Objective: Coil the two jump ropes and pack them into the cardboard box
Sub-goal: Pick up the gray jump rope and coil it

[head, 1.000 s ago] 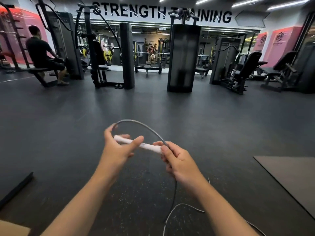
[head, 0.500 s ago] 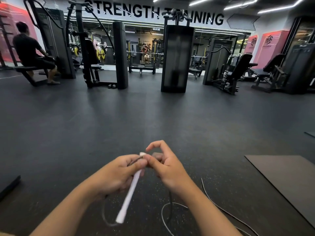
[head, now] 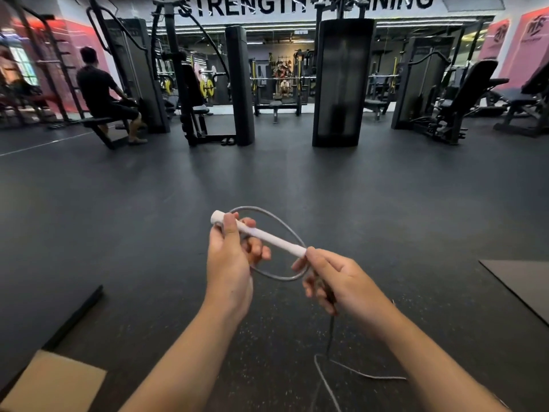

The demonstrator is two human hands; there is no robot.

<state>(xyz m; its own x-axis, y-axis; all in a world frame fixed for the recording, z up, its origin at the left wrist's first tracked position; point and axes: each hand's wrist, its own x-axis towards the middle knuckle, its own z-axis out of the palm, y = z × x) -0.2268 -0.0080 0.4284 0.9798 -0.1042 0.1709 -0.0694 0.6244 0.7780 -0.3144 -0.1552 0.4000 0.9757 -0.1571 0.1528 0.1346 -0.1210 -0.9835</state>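
Between both hands (head: 230,263) (head: 338,281), handle (head: 261,233) (white)

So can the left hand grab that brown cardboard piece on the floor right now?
Probably not yet. The left hand is busy holding the white jump rope handle, and the brown cardboard piece lies low at the left, apart from it. Nothing blocks the way, though.

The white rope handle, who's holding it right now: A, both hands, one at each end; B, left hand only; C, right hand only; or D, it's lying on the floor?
A: the left hand grips the white handle near its far end while the right hand pinches the near end.
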